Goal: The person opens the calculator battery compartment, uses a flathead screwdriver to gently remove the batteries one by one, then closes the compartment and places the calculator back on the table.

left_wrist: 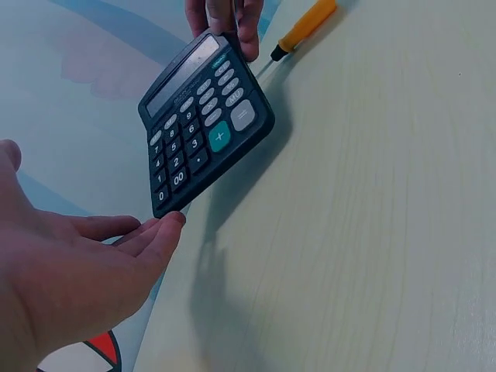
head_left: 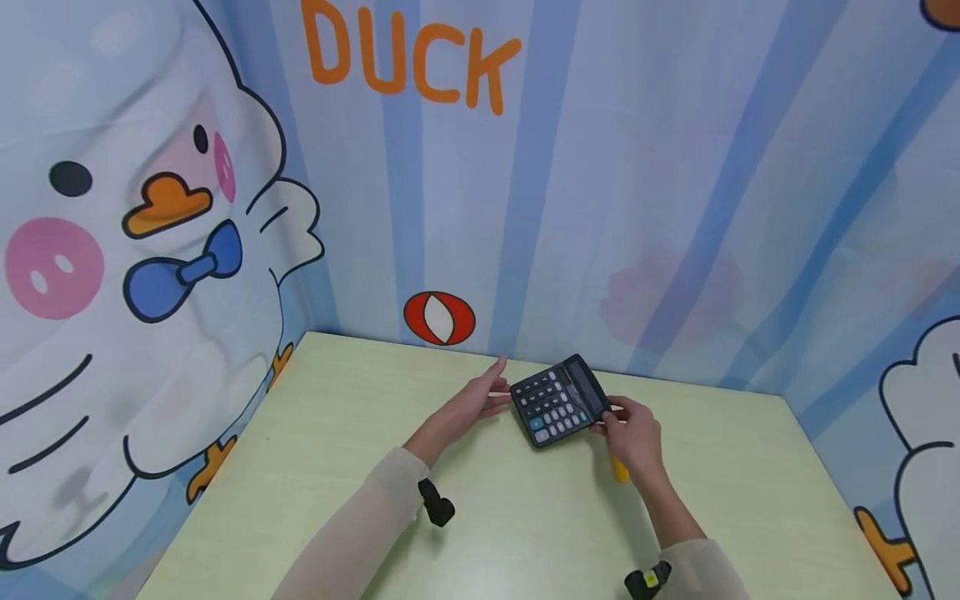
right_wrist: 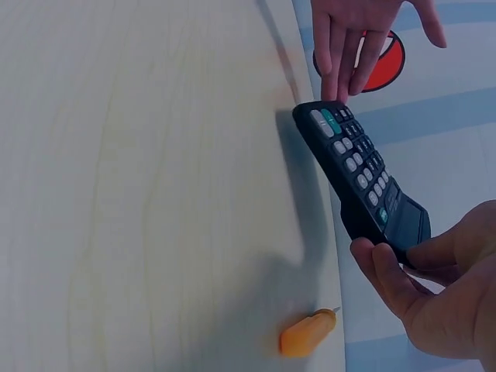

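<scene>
A black desk calculator (head_left: 558,402) with grey, black and green keys is held up at a tilt over the far part of the table. My right hand (head_left: 633,433) pinches it at the display end, thumb on the front and fingers behind, as the right wrist view shows. Extended toward its opposite end is my left hand (head_left: 468,404), fingers straight and thumb raised. In the left wrist view those fingertips (left_wrist: 172,221) are right at the calculator's lower corner. A screwdriver (left_wrist: 306,27) with an orange handle lies on the table near my right hand, which partly hides it in the head view.
The pale wooden table (head_left: 360,433) ends at a cloth backdrop (head_left: 465,200) with blue stripes, the word DUCK and printed ducks. Dark wrist cameras (head_left: 437,502) sit at both sleeve cuffs. The calculator and hands cast shadows on the tabletop.
</scene>
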`<action>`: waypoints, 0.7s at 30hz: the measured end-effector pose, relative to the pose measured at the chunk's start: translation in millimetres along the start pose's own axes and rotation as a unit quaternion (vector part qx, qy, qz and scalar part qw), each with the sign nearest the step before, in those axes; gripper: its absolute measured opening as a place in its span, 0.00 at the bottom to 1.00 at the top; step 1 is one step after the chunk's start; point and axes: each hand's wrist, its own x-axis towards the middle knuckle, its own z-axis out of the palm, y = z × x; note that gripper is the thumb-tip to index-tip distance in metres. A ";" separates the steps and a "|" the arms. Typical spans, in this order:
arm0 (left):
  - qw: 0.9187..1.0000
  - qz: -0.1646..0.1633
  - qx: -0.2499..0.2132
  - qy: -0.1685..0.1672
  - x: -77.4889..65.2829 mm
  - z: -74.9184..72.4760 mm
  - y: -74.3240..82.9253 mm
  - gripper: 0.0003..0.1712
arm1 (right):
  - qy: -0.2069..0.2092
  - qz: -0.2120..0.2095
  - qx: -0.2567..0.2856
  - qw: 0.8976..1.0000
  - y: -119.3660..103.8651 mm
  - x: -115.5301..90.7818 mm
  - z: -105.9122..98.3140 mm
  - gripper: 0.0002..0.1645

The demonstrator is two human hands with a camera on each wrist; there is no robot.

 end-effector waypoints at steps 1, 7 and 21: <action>1.000 0.002 -0.003 0.000 -0.2 0.0 0.0 0.60 | -0.001 -0.001 -0.003 1.000 -0.8 0.4 -0.1 0.23; 1.000 0.003 -0.014 0.003 -2.4 1.0 1.5 0.59 | -0.002 -0.003 -0.005 1.000 -5.3 0.5 -0.4 0.23; 0.999 0.000 -0.039 0.011 -4.4 1.1 3.5 0.59 | 0.020 -0.057 -0.005 0.998 -22.4 -5.9 -5.2 0.22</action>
